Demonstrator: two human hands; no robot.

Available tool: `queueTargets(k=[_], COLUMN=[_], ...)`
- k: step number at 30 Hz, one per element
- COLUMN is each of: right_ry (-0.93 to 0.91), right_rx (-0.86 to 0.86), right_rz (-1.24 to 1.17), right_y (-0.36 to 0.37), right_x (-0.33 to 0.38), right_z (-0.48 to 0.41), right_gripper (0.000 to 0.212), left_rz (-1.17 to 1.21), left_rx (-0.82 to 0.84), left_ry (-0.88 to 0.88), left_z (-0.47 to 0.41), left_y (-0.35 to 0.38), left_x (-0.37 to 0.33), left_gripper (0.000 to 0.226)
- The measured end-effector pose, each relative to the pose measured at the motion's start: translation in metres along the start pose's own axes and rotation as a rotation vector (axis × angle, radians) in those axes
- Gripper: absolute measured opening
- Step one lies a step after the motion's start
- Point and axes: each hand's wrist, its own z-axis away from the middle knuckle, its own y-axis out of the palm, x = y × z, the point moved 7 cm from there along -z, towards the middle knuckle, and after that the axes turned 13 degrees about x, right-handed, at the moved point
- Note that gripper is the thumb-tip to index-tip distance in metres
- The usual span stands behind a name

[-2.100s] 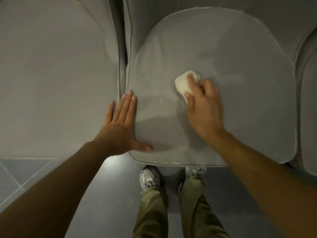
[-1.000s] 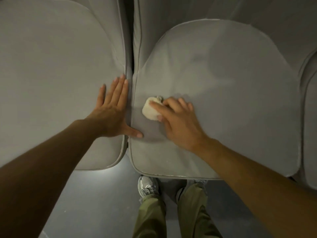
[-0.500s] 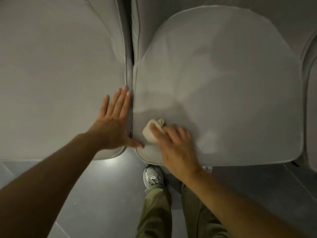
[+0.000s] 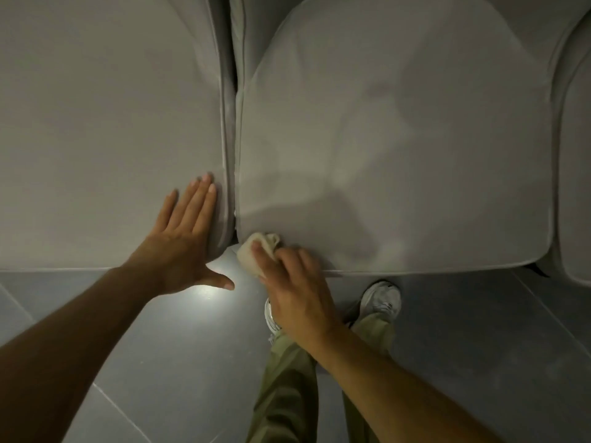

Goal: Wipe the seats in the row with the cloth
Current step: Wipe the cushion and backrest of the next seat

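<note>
Your left hand (image 4: pixel 184 247) lies flat on the left seat (image 4: pixel 96 123). Its fingers (image 4: pixel 198 203) are straight and close together with their tips just beside that cushion's right edge, the thumb is spread wide past the front edge over the grey floor (image 4: pixel 176 346), and the hand holds nothing. Your right hand (image 4: pixel 295 292) grips the small cream cloth (image 4: pixel 248 260). Its fingers (image 4: pixel 287 260) curl over the top of the cloth and bunch it into a wad that sticks out ahead of and to the left of your fingertips. The wad presses on the front left corner of the middle seat (image 4: pixel 399 139), right at the narrow gap between the two cushions and near your left thumb tip without touching it. The rest of the middle cushion stretches away beyond and to the right of your right fingers, and a strip of a third seat (image 4: pixel 579 155) shows past it. Below your right wrist are your olive trousers (image 4: pixel 284 394) and a pale shoe (image 4: pixel 382 298) on the floor.
</note>
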Motion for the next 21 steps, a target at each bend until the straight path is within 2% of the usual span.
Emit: queueTargets(k=[2,5,10,13,15,18,21], right_ry=[-0.013,0.249,0.546,0.674,0.611,0.368,0.231], right_rx=[-0.004,-0.149,-0.296,-0.317,-0.275,-0.214,-0.148], right_rz=[-0.033,-0.107,0.032,0.102,0.109,0.041,-0.023], right_y=[-0.012,-0.050,-0.124,-0.122,-0.100,-0.081,-0.100], right_x=[-0.010,-0.074,-0.203,-0.225,-0.199,-0.154,-0.169], right_z=[0.006,0.016,0.054,0.066,0.061,0.053,0.057], right_gripper=[0.056,0.041,0.046,0.047,0.047,0.042,0.042], left_rz=[0.016,0.036,0.087,0.036,0.016,0.015,-0.034], left_rx=[-0.007,-0.059,-0.128,-0.125,-0.112,-0.104,-0.099], left_ry=[-0.004,0.047,0.134,0.131,0.117,0.104,0.110], left_z=[-0.001,-0.020,-0.056,-0.064,-0.067,-0.068,-0.072], left_y=[-0.003,-0.018,-0.040,-0.043,-0.041,-0.044,-0.053], left_x=[-0.008,-0.041,-0.103,-0.116,-0.117,-0.118,-0.128], left_gripper=[0.144,0.142,0.142,0.140,0.140,0.141,0.138])
